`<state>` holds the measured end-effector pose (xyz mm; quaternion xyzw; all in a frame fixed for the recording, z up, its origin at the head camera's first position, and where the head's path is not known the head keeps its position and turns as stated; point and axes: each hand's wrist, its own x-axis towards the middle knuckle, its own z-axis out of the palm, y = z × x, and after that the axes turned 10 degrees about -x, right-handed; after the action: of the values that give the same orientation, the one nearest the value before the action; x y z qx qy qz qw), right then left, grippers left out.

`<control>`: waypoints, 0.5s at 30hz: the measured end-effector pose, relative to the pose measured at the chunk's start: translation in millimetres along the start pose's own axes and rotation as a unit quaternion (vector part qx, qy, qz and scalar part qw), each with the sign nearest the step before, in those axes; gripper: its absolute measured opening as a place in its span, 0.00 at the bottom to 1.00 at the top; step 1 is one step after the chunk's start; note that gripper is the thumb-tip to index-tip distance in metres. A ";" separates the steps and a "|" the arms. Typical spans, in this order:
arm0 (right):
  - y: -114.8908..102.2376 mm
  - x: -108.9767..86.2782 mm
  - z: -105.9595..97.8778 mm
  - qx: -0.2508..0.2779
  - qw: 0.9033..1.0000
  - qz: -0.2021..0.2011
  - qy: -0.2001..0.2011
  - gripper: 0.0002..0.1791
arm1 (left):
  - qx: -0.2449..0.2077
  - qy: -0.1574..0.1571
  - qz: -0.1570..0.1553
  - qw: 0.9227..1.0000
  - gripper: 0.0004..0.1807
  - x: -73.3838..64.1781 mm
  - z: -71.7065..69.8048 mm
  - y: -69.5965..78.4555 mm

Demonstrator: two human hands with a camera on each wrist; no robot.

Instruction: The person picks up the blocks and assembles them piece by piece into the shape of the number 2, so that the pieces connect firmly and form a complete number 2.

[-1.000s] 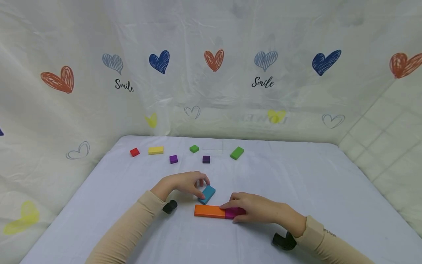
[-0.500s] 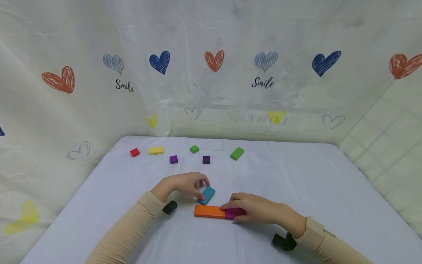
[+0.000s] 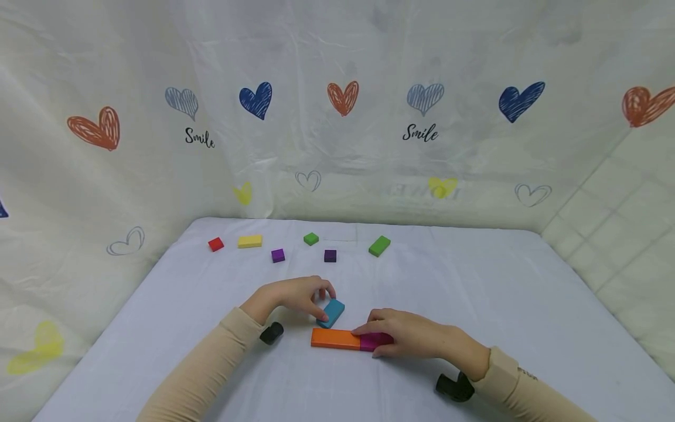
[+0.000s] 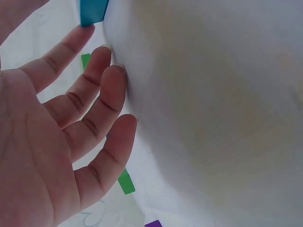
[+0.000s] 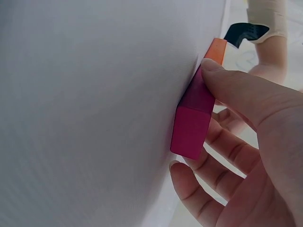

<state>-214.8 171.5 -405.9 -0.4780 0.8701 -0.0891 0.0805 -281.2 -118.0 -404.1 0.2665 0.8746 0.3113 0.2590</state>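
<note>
On the white-covered table [image 3: 474, 293], my left hand [image 3: 295, 293] holds a blue block [image 3: 332, 312] by its ends, between thumb and index finger. The block lies aslant behind a long orange block [image 3: 334, 339]. In the left wrist view, the index fingertip touches the blue block's [image 4: 93, 12] end and the other fingers are bent, holding nothing. My right hand [image 3: 408, 333] pinches a magenta block [image 5: 193, 125], its thumb along the near side and fingers on the far side. The magenta block sits end to end with the orange block, in one line.
Farther back lie a red block [image 3: 215, 244], a yellow block [image 3: 250, 241], two purple blocks [image 3: 278, 255] and two green blocks [image 3: 379, 246]. A sheet [image 3: 369, 158] printed with hearts hangs behind the table. A black wrist device [image 3: 454, 387] sits below the right wrist.
</note>
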 end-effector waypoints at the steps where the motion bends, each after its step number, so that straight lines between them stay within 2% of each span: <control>1: 0.0 0.0 0.1 0.000 1.000 0.000 0.000 0.25 | -0.001 0.000 0.000 1.000 0.22 -0.1 0.0 0.1; 15: -1.3 0.1 -1.1 0.001 1.000 0.002 -0.001 0.24 | 0.002 0.001 0.004 1.000 0.22 -1.9 1.3 1.8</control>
<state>-214.0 170.9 -404.6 -0.4759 0.8711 -0.0893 0.0822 -278.5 -117.5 -403.1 0.2700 0.8744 0.3110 0.2565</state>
